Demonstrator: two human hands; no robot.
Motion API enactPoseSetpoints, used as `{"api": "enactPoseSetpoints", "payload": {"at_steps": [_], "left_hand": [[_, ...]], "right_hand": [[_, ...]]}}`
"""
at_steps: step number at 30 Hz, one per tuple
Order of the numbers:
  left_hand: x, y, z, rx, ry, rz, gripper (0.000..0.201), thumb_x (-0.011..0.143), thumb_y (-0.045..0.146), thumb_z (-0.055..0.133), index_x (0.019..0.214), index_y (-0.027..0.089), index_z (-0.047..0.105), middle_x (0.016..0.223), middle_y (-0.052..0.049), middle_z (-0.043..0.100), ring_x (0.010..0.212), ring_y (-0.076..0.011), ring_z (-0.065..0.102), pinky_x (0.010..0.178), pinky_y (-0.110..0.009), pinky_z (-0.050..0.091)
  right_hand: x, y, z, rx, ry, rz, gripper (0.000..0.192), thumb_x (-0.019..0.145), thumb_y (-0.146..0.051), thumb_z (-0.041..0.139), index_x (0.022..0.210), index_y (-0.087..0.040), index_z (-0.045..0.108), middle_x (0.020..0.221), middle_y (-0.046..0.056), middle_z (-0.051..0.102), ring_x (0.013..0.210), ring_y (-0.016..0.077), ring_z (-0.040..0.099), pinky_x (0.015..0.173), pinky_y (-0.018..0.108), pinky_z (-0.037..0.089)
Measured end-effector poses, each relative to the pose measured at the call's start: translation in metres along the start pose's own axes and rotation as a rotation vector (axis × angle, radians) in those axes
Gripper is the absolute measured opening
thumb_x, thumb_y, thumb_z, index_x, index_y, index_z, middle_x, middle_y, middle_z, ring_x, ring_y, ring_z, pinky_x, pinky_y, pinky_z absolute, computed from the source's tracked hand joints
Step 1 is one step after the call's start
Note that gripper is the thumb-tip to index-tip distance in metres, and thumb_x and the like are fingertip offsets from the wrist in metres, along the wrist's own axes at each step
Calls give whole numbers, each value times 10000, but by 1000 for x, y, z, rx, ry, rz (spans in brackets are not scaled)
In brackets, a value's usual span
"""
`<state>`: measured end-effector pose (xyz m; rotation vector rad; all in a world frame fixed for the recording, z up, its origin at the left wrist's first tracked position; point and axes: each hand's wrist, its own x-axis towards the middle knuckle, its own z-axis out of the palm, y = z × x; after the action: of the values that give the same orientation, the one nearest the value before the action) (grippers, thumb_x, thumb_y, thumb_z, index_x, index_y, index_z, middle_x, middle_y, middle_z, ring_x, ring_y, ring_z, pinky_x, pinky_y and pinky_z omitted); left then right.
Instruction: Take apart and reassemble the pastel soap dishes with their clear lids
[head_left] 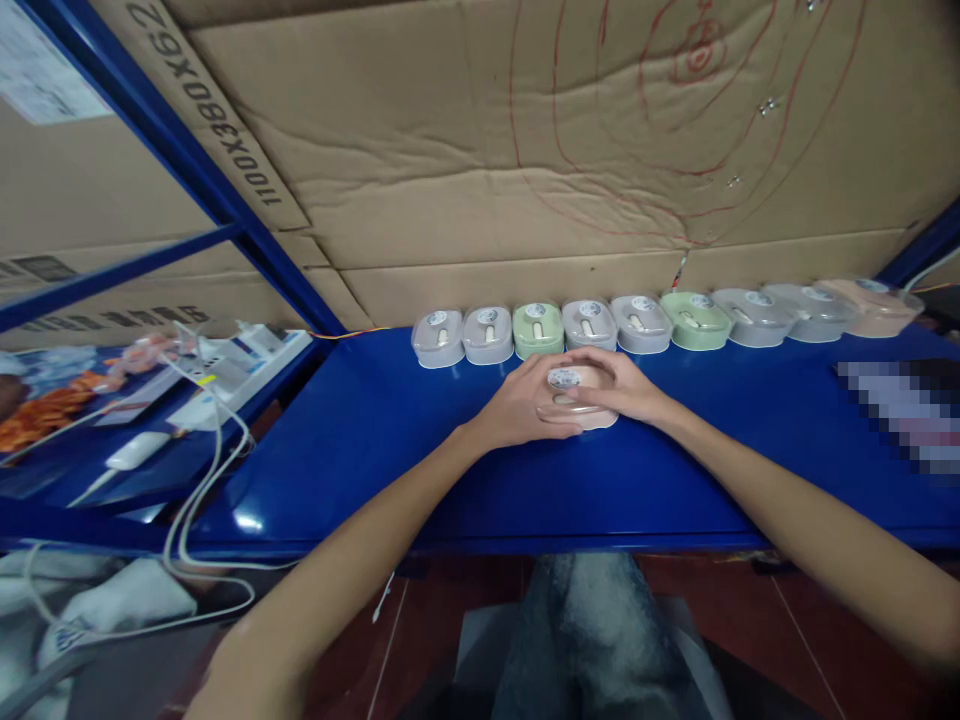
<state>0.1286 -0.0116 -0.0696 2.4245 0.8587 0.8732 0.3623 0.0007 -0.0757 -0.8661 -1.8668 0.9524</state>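
Both my hands are wrapped round a small pink plastic box [596,416] with a clear lid and a round sticker on top. It rests on the blue table, just in front of a row of similar boxes. My left hand [517,405] curves along its left side. Across its right side and far edge lies my right hand [626,385], with the thumb over the lid. Behind my hands stand a green box [538,330] and a grey-lilac box [589,327]. Parts of the held box are hidden by my fingers.
Several more lidded boxes, among them a grey one [439,338] and a pink one [874,308], line the table's back. Cardboard [420,130] forms the back wall. White cables [217,450] and a power strip [240,375] lie left, past a blue frame post [285,270].
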Motion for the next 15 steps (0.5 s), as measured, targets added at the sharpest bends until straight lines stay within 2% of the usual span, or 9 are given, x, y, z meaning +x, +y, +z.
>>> {"api": "enactPoseSetpoints", "payload": {"at_steps": [6,15], "left_hand": [[-2,-4,1,-20,32,21,904,754,488,1006,1504,290,542,1557,-109,638,1465,-370,600,1232,-569,493],[-2,-7,3,-27,53,51,905,737,499,995,1490,273,547,1517,-130,657,1431,-379,627,1209,-571,510]], "right_hand": [[1,9,-9,-40,-112,-41,787,659,-532,1005,1353,-273,738,1375,84,772,1322,382,705,1192,594,525],[2,1,-19,-168,-208,-74,962,587,-532,1044,1449,-289,696,1418,94,755,1339,411,696,1192,618,526]]}}
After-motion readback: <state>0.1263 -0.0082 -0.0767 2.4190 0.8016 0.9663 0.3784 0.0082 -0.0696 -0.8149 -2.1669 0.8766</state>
